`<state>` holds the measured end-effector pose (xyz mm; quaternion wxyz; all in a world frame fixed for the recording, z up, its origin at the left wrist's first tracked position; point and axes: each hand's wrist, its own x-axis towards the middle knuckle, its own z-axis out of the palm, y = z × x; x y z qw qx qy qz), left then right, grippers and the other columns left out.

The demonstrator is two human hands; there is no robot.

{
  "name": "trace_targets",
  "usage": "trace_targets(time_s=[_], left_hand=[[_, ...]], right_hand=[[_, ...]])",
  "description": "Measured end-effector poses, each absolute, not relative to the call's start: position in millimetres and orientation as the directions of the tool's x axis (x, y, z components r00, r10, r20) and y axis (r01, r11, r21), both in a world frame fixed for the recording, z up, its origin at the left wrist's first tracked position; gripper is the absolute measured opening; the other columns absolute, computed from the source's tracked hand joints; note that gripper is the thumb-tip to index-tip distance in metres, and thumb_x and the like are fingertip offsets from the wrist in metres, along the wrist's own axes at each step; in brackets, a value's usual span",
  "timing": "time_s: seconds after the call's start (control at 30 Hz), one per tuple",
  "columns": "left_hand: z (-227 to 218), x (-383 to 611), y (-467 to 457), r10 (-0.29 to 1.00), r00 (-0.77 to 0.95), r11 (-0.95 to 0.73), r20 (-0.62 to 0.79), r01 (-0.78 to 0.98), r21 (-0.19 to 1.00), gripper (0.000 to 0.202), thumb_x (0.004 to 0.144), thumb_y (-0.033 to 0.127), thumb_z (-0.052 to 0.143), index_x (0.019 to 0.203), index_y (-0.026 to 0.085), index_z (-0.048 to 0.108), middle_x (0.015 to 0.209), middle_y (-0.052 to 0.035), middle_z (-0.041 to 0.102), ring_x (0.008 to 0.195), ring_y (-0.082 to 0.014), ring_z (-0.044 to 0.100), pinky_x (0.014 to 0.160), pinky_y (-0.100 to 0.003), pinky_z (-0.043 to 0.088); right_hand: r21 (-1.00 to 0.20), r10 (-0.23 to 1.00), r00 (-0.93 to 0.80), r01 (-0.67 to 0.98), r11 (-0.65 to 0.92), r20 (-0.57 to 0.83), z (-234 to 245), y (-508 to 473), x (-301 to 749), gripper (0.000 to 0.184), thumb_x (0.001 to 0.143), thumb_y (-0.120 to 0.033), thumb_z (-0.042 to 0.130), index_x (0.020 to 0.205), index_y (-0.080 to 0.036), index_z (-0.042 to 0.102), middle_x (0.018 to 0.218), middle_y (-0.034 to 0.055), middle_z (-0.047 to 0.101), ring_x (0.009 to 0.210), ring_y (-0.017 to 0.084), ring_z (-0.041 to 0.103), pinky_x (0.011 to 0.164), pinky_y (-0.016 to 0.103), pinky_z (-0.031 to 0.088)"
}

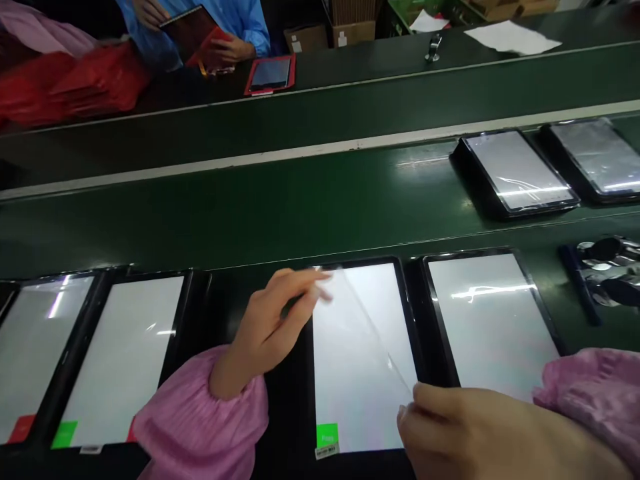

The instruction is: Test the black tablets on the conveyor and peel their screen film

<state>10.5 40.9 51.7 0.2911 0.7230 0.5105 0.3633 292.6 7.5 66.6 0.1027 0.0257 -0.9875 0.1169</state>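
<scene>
A tablet (pixel 345 373) with a bright white screen lies in front of me, a green label (pixel 327 435) and a small barcode sticker (pixel 327 453) at its lower left. Over it a thin clear film (pixel 376 331) is stretched slantwise between my hands, its edge running from upper left to lower right. My left hand (pixel 267 323), in a pink sleeve, pinches the film near the tablet's top left corner; the fingertips are slightly blurred. Lower down, my right hand (pixel 463 427) grips the film's other end beside the tablet's right edge.
Another white-screened tablet (pixel 493 320) lies to the right, and a second one (pixel 125 353) to the left. Two more tablets (pixel 520 170) rest on the green ledge. Metal clamp-like parts (pixel 613 267) sit at far right. Across the bench a person in blue sleeves (pixel 253 27) handles a red-covered tablet.
</scene>
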Motion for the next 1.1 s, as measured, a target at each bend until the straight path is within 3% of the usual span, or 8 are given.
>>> trace_targets(time_s=[0.07, 0.17, 0.3, 0.4, 0.63, 0.77, 0.87, 1.1], left_hand=[[30, 11, 58, 0.959, 0.229, -0.269, 0.165, 0.570, 0.776, 0.034, 0.103, 0.036, 0.055, 0.136, 0.027, 0.064, 0.118, -0.0029, 0.078, 0.110, -0.0210, 0.072, 0.103, -0.040, 0.056], [1, 8, 67, 0.985, 0.144, -0.146, 0.093, 0.420, 0.896, 0.051, 0.106, 0.056, 0.044, 0.137, 0.021, 0.065, 0.137, -0.0086, 0.071, 0.131, -0.0259, 0.064, 0.116, -0.044, 0.049], [-18, 5, 47, 0.996, -0.056, -0.045, 0.069, 0.357, 0.933, 0.058, 0.103, 0.064, 0.047, 0.138, 0.021, 0.066, 0.152, -0.0085, 0.060, 0.148, -0.0269, 0.049, 0.127, -0.046, 0.036], [-24, 5, 17, 0.979, -0.206, 0.044, 0.007, 0.239, 0.970, 0.056, 0.099, 0.062, 0.058, 0.141, 0.026, 0.063, 0.152, -0.0079, 0.060, 0.145, -0.0273, 0.053, 0.124, -0.047, 0.041], [-41, 13, -64, 0.978, -0.203, 0.049, -0.048, 0.001, 0.999, 0.041, 0.105, 0.053, 0.052, 0.137, 0.030, 0.065, 0.147, -0.0092, 0.064, 0.136, -0.0276, 0.061, 0.110, -0.043, 0.055], [-55, 30, -113, 0.991, -0.026, -0.129, 0.132, 0.087, 0.988, 0.104, 0.080, 0.094, 0.047, 0.164, 0.037, 0.025, 0.166, -0.0147, 0.040, 0.151, -0.0383, 0.043, 0.114, -0.057, 0.050], [-52, 40, -134, 0.993, 0.014, -0.120, 0.119, 0.172, 0.978, 0.141, 0.059, 0.096, 0.069, 0.167, 0.033, 0.004, 0.174, -0.0205, 0.017, 0.157, -0.0464, 0.026, 0.121, -0.067, 0.037], [-9, 36, -85, 0.922, 0.198, -0.361, 0.333, 0.753, 0.551, 0.090, 0.083, 0.092, 0.043, 0.147, 0.031, 0.058, 0.155, -0.0167, 0.038, 0.151, -0.0473, 0.028, 0.120, -0.076, 0.023]], right_hand=[[-0.248, 0.035, -0.974, -0.022, 0.969, 0.223, 66, 27, 288, 0.023, 0.092, -0.020, 0.070, 0.069, -0.019, 0.065, 0.065, -0.0024, 0.057, 0.064, 0.015, 0.050, 0.058, 0.033, 0.043], [-0.397, 0.195, -0.938, 0.069, 0.915, 0.286, 60, 76, 276, 0.024, 0.095, -0.002, 0.054, 0.095, -0.017, 0.072, 0.081, -0.0011, 0.072, 0.061, 0.013, 0.059, 0.053, 0.031, 0.040], [-0.796, 0.702, -0.695, 0.331, 0.507, 0.158, 55, 141, 269, 0.009, 0.096, -0.025, 0.067, 0.093, -0.020, 0.074, 0.084, -0.0003, 0.075, 0.056, 0.012, 0.062, 0.051, 0.026, 0.047], [-0.860, 0.848, -0.525, 0.399, 0.317, 0.069, 62, 160, 274, 0.012, 0.091, -0.034, 0.074, 0.091, -0.022, 0.073, 0.084, 0.0006, 0.073, 0.050, 0.011, 0.058, 0.044, 0.027, 0.048], [-0.874, 0.896, -0.438, 0.403, 0.270, 0.075, 79, 140, 283, 0.014, 0.090, -0.033, 0.075, 0.095, -0.020, 0.072, 0.097, 0.0040, 0.074, 0.052, 0.012, 0.060, 0.044, 0.028, 0.051], [-0.887, 0.898, -0.435, 0.384, 0.256, 0.071, 83, 121, 287, 0.013, 0.093, -0.030, 0.074, 0.095, -0.019, 0.068, 0.098, 0.0035, 0.074, 0.051, 0.008, 0.058, 0.044, 0.024, 0.049], [-0.865, 0.901, -0.423, 0.413, 0.284, 0.094, 82, 103, 291, 0.012, 0.093, -0.031, 0.073, 0.093, -0.021, 0.067, 0.096, 0.0024, 0.074, 0.049, 0.009, 0.057, 0.044, 0.026, 0.050], [-0.815, 0.904, -0.409, 0.477, 0.329, 0.126, 79, 80, 290, 0.014, 0.091, -0.038, 0.073, 0.093, -0.025, 0.069, 0.090, 0.0013, 0.073, 0.053, 0.014, 0.060, 0.044, 0.031, 0.053]])
